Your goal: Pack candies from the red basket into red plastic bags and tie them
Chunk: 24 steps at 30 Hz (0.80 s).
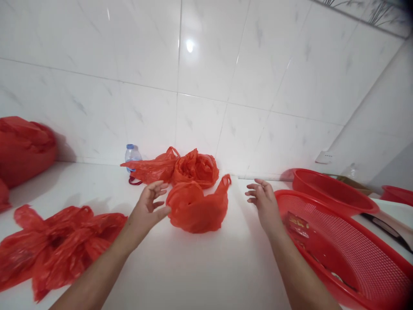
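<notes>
A filled red plastic bag (198, 209) sits on the white table (206, 271) between my hands, one handle loop sticking up at its right. Beside its left edge is my left hand (151, 204), fingers apart and curved, holding nothing; whether the thumb touches the bag I cannot tell. My right hand (263, 202) is apart from the bag, to its right, with spread fingers and nothing in them. Just behind stands another bunched red bag (196, 168), next to a flatter red bag (155, 168).
Crumpled red bags (64, 245) lie at the left, and a large red bundle (26, 148) is behind them. A blue-capped bottle (131, 153) stands near the tiled wall. At the right are a red mesh basket (364, 245) and a red basin (332, 189).
</notes>
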Each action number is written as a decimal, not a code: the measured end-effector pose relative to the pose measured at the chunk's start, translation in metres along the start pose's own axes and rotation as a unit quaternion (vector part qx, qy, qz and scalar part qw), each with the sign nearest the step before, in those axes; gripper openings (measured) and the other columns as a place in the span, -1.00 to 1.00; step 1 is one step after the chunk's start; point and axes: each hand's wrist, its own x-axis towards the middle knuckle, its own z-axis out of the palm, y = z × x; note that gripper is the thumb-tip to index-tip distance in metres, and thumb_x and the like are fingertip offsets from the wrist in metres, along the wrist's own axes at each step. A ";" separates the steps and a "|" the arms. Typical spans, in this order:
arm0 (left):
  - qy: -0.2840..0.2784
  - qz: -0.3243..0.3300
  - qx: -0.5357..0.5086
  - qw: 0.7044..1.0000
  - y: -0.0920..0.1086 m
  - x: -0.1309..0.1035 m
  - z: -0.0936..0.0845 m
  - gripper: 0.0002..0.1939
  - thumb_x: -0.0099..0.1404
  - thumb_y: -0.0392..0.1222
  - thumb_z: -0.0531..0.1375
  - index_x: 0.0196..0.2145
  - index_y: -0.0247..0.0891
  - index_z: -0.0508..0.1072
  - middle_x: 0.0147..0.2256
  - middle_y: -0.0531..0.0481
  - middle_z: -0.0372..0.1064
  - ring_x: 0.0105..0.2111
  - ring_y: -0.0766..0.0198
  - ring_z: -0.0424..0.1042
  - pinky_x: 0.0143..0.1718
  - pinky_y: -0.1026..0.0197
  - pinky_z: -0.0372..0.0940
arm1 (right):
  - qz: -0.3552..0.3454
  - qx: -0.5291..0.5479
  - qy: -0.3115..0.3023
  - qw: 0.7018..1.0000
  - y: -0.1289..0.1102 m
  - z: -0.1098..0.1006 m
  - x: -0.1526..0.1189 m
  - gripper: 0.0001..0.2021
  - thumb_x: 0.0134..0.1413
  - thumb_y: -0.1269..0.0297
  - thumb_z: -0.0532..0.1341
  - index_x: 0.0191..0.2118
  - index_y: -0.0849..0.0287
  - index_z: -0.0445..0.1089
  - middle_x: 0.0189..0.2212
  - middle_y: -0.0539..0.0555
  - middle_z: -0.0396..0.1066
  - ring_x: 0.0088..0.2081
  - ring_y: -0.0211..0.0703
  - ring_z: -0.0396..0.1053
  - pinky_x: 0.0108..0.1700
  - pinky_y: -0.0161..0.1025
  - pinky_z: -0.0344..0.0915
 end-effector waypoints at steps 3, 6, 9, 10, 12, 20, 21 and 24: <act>-0.039 -0.053 0.038 0.997 -0.031 -0.009 -0.014 -0.08 -0.04 0.05 0.35 0.20 -0.05 0.02 0.25 -0.24 -0.05 0.22 -0.09 0.00 0.08 -0.11 0.14 | 0.041 0.005 -0.041 0.998 0.036 -0.008 -0.010 -0.48 -0.01 -0.03 0.23 0.04 0.05 0.15 -0.02 0.15 0.28 -0.08 -0.08 0.35 -0.14 -0.15 0.32; -0.068 -0.103 0.076 0.989 -0.052 -0.012 -0.018 -0.05 -0.06 0.07 0.36 0.22 -0.05 0.03 0.28 -0.24 -0.14 0.26 -0.17 -0.12 0.12 -0.18 0.06 | 0.096 -0.010 -0.091 0.991 0.067 -0.003 -0.012 -0.28 -0.13 0.03 0.32 0.15 0.05 0.06 0.13 0.23 0.16 0.14 0.03 0.18 0.07 -0.03 0.21; -0.107 -0.119 0.039 0.986 -0.061 -0.008 -0.007 -0.04 -0.07 0.05 0.38 0.22 -0.07 0.05 0.26 -0.25 -0.05 0.23 -0.19 -0.04 0.14 -0.20 0.03 | 0.133 -0.051 -0.053 0.988 0.089 0.016 -0.006 -0.15 -0.17 0.05 0.35 0.24 0.08 -0.03 0.25 0.26 -0.04 0.27 0.07 -0.06 0.20 0.04 0.02; -0.117 -0.123 0.007 0.985 -0.061 -0.006 -0.001 -0.03 -0.07 0.04 0.38 0.23 -0.08 0.04 0.24 -0.26 -0.01 0.22 -0.18 0.01 0.14 -0.19 0.05 | 0.139 -0.058 -0.035 0.988 0.095 0.025 -0.003 -0.11 -0.19 0.06 0.36 0.26 0.10 -0.05 0.28 0.26 -0.11 0.29 0.09 -0.12 0.22 0.05 -0.03; -0.124 -0.118 -0.059 0.983 -0.059 0.001 0.015 -0.01 -0.08 0.02 0.39 0.23 -0.11 0.03 0.22 -0.27 0.04 0.19 -0.15 0.09 0.12 -0.13 0.13 | 0.145 -0.042 -0.015 0.988 0.100 0.047 0.001 -0.02 -0.27 0.08 0.39 0.28 0.14 -0.09 0.30 0.27 -0.17 0.29 0.12 -0.14 0.23 0.04 -0.03; -0.150 -0.143 -0.121 0.971 -0.039 0.024 0.058 -0.42 -0.07 -0.21 0.39 -0.04 -0.26 0.43 -0.06 -0.20 0.44 -0.02 -0.09 0.38 0.04 -0.04 0.24 | 0.188 0.145 -0.189 0.953 0.068 0.082 -0.017 -0.58 -0.27 0.23 0.42 -0.20 0.24 0.43 -0.28 0.16 0.50 -0.25 0.05 0.46 -0.14 -0.06 0.35; -0.140 -0.166 -0.128 0.968 -0.039 0.025 0.056 -0.50 -0.05 -0.23 0.38 -0.09 -0.29 0.46 -0.12 -0.19 0.47 -0.06 -0.08 0.41 0.02 -0.03 0.25 | 0.199 0.184 -0.192 0.943 0.063 0.076 -0.017 -0.66 -0.24 0.24 0.41 -0.27 0.24 0.45 -0.32 0.14 0.51 -0.28 0.02 0.46 -0.15 -0.08 0.35; -0.055 -0.203 -0.219 0.953 -0.041 0.027 0.049 -0.64 0.02 -0.27 0.33 -0.17 -0.30 0.48 -0.18 -0.16 0.51 -0.15 0.00 0.47 -0.04 0.04 0.32 | 0.227 0.300 -0.158 0.913 0.058 0.058 -0.010 -0.74 -0.20 0.29 0.38 -0.28 0.21 0.46 -0.33 0.10 0.52 -0.28 -0.05 0.46 -0.12 -0.13 0.34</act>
